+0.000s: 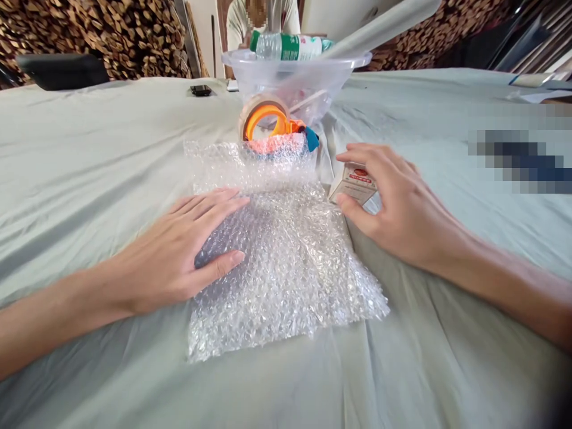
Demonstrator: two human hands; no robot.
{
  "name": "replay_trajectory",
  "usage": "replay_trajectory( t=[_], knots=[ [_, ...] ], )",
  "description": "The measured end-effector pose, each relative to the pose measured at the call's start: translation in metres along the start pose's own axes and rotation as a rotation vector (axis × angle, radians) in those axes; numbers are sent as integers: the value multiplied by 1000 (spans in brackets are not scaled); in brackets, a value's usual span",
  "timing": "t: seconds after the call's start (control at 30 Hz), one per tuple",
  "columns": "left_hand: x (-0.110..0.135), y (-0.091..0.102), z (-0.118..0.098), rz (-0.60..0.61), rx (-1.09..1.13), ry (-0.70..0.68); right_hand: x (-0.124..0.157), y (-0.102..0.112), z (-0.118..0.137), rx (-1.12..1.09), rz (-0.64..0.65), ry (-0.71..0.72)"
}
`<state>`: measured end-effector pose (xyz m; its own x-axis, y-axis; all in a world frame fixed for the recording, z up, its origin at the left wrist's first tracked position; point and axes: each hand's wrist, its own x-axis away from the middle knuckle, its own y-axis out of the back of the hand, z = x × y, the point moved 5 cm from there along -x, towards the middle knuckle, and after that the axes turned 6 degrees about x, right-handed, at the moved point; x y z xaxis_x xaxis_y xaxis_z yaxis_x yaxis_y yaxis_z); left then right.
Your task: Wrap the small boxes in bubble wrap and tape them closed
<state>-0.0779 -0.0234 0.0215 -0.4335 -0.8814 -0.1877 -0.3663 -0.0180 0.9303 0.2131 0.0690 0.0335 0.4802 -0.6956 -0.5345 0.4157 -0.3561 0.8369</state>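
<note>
A sheet of bubble wrap point(286, 268) lies spread on the cloth-covered table in front of me. My left hand point(196, 244) rests over its left side, fingers stretched out and holding nothing. At the sheet's upper right corner, my right hand point(388, 190) has its thumb and fingers around a small white box point(355, 185) with a red mark on it. Just beyond the wrap stands an orange tape dispenser point(286, 122) with a roll of tape. The wrap's far edge covers its lower part.
A clear plastic basin point(295, 74) stands behind the dispenser, with a green-labelled bottle point(290, 46) and a pale roll point(384, 27) on it. A black case point(62, 70) and a small black device point(201, 90) lie at the back left. A person point(261, 27) is across the table.
</note>
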Motion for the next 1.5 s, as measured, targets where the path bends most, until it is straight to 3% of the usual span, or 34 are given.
replay_trajectory(
  t=[0.13, 0.33, 0.47, 0.7, 0.8, 0.9, 1.0, 1.1, 1.2, 1.33, 1.5],
  knots=[
    [0, -3, 6, 4, 103, 22, 1, -6, -5, -7, 71, -66],
    [-1, -3, 9, -17, -47, -4, 1, -6, -16, 33, 23, -102],
    [-1, -5, 11, 13, -11, 32, -1, -7, -23, 56, -4, -86],
    [0, 0, 9, -31, 103, 95, 1, 8, -5, -97, -92, 3],
    [0, -2, 9, -33, 30, 57, 3, 8, 9, -150, -22, 124],
    [-1, -4, 11, -40, -4, 26, 6, -1, 17, -155, 128, 254],
    [-1, -4, 14, -25, 23, 41, 8, -11, 19, -163, 251, 278],
    [-1, -3, 16, 32, 40, 93, 9, -14, 20, -177, 261, 266],
    [2, -2, 15, 88, 24, 89, 8, -9, 19, -144, 169, 216],
    [5, 0, 13, 59, -17, 83, 5, 2, 0, -44, -46, 15],
    [4, -2, 15, 22, -22, 62, 3, -10, -38, -79, -21, -207]
  ],
)
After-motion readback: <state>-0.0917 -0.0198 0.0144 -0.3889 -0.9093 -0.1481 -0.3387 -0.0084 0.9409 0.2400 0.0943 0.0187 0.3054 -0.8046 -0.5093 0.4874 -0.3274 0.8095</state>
